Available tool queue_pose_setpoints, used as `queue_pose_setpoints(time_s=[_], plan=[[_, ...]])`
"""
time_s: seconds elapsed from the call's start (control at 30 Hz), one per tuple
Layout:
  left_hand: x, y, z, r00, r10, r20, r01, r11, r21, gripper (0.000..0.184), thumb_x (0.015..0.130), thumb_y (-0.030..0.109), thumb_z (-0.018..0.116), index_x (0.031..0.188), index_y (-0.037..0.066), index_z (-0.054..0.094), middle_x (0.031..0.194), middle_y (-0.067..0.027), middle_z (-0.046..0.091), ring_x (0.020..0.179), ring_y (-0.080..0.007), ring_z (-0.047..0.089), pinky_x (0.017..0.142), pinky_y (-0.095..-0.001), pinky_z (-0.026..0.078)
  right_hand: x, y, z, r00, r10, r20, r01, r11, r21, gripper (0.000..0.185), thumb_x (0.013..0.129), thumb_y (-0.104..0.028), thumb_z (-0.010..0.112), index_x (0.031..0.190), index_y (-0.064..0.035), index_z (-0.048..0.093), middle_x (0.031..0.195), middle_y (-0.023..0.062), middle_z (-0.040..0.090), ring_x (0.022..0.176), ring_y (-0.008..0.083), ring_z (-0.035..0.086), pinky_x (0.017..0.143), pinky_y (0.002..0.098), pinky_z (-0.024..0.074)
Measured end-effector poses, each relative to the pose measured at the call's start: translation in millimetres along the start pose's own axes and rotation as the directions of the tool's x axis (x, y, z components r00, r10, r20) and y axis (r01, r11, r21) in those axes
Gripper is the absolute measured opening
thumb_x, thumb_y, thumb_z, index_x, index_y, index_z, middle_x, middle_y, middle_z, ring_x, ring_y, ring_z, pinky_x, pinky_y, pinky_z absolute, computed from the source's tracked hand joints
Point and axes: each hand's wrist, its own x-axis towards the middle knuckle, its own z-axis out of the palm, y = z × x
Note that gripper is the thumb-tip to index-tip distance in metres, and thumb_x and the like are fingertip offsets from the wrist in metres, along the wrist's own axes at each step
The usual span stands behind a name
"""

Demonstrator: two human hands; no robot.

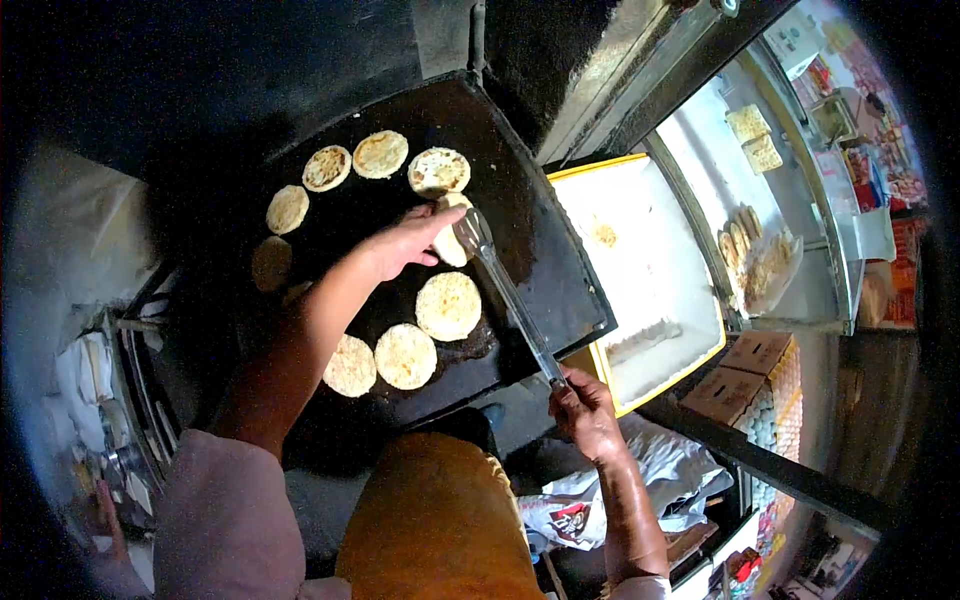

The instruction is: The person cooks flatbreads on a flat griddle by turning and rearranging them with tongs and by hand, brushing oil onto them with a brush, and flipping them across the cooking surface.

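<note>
A ring of round flatbreads lies on a dark griddle (545, 270). My left hand (405, 243) reaches over the griddle and grips the edge of one tilted flatbread (452, 243), fingers on top and thumb lower down. Long metal tongs (515, 305) are in my right hand (587, 412), which is closed around their near end. Their far tips touch the right side of that same flatbread. Just below it lies a pale flatbread (448, 306), and above it a browned flatbread (439, 171). My left forearm hides part of the ring.
A white bin with a yellow rim (712, 352) stands against the griddle's right side. Beyond it, a glass case (800, 285) holds more breads. Cardboard boxes (740, 375) and a crumpled plastic sack (675, 475) are at lower right. A dark bar (770, 465) crosses there.
</note>
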Motion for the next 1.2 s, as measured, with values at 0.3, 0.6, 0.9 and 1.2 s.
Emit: queue_pose_setpoints(time_s=[0.3,0.6,0.9,1.2], plan=[[31,-7,-54,0.983,0.15,0.103,-0.152,0.988,0.02,0.037,0.095,0.036,0.056,0.122,0.012,0.061,0.111,-0.0083,0.067,0.1,-0.0184,0.063,0.083,-0.034,0.052,74,-4,2,0.957,-0.257,-0.133,0.197,0.915,-0.351,0.027,0.1,-0.011,0.05,0.122,0.0045,0.054,0.071,0.0009,0.053,0.059,0.0075,0.044,0.052,0.023,0.0369],[58,24,-59,0.941,0.208,-0.265,-0.157,0.967,0.203,0.09,0.087,0.071,0.048,0.15,0.009,0.03,0.15,-0.0175,0.036,0.135,-0.0313,0.039,0.11,-0.0405,0.031,106,-46,26,0.997,-0.06,-0.039,0.052,0.983,-0.174,0.029,0.098,-0.012,0.051,0.121,0.0025,0.059,0.07,-0.0011,0.051,0.055,0.0086,0.044,0.05,0.0248,0.0336],[59,29,-79,0.99,0.133,0.045,-0.13,0.989,-0.065,0.083,0.089,0.073,0.04,0.149,0.016,0.034,0.146,-0.0124,0.044,0.125,-0.0288,0.047,0.101,-0.0447,0.039,114,-35,40,0.995,-0.091,-0.052,0.083,0.987,-0.141,0.028,0.099,-0.013,0.05,0.123,-0.0011,0.059,0.066,-0.0025,0.051,0.05,0.0045,0.039,0.046,0.0214,0.0301],[69,1,-162,0.901,0.099,-0.421,-0.14,0.988,-0.067,0.083,0.089,0.063,0.053,0.146,0.006,0.032,0.134,-0.0087,0.054,0.114,-0.0231,0.054,0.096,-0.0386,0.044,201,-21,49,0.854,-0.5,0.141,0.478,0.65,-0.591,0.012,0.092,-0.004,0.054,0.097,0.004,0.061,0.073,0.0055,0.055,0.067,0.0134,0.049,0.057,0.0318,0.0405]])
